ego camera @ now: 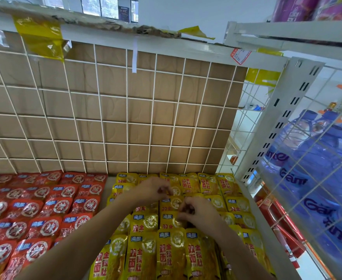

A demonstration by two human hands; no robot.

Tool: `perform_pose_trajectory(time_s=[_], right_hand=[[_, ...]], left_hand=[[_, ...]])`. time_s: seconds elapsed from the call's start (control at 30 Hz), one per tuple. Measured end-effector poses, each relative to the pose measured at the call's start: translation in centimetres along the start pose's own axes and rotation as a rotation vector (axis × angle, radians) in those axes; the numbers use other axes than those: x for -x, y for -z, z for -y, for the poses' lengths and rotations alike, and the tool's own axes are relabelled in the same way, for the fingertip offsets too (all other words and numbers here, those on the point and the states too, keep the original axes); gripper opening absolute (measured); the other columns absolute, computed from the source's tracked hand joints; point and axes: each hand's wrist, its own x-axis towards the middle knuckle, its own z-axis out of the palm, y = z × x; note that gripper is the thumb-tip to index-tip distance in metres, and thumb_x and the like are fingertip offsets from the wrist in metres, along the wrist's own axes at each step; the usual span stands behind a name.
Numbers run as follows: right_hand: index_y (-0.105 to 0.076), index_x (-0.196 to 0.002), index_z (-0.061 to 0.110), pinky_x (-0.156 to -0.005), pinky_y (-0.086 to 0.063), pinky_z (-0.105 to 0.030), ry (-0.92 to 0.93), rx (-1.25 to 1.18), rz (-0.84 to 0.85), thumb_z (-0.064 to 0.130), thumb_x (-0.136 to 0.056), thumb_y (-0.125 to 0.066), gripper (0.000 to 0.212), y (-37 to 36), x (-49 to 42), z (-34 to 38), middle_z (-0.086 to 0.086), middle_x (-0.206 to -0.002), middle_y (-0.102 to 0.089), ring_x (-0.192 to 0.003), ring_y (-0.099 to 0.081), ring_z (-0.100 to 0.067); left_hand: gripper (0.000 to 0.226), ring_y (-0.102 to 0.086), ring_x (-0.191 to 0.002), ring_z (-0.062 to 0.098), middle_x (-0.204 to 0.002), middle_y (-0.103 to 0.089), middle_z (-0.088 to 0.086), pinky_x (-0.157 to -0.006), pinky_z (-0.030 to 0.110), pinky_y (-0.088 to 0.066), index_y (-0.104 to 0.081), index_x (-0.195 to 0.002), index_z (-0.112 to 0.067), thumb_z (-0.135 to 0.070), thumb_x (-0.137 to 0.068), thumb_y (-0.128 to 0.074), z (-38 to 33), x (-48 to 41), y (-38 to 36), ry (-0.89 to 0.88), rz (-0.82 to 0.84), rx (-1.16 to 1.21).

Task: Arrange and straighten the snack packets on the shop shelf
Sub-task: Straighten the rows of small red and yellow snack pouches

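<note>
Both hands among the yellow packets point(194, 185).
Left hand point(153, 188), right hand point(199, 212): fingers curled; hold too blurred to tell.

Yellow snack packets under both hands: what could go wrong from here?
1. The shiny yellow snack packets overlap in tight rows, so tugging one where the left hand and right hand work could skew its neighbours.
2. The left forearm crosses low over the front rows. A sweep might shove those, or the red snack packets beside them, out of line.
</note>
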Motion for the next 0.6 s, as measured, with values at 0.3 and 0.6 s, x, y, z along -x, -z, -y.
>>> perform_pose_trajectory(time_s=[0.3, 0.6], right_hand=[[-0.06, -0.083, 0.024, -0.065, -0.05, -0.016, 0.023, 0.024, -0.002, 0.027, -0.086, -0.063, 0.005, -0.32, 0.23, 0.42, 0.017, -0.068, -0.058, -0.065, -0.059, 0.002], [-0.059, -0.086, 0.022, -0.052, -0.04, -0.009, 0.01, -0.006, -0.048, 0.024, -0.087, -0.062, 0.004, -0.75, 0.14, 0.21, 0.017, -0.07, -0.054, -0.062, -0.053, 0.004]], left_hand=[[0.021, -0.046, -0.084, 0.007, -0.091, -0.052, -0.007, -0.071, 0.019, -0.036, -0.066, -0.107, -0.017, -0.02, -0.087, -0.062, -0.15, 0.23, -0.17, 0.015, 0.009, -0.017], [0.019, -0.048, -0.084, 0.007, -0.09, -0.054, -0.006, -0.067, 0.011, -0.035, -0.066, -0.106, -0.018, -0.019, -0.087, -0.062, -0.13, 0.26, -0.15, 0.026, 0.007, 0.022]])
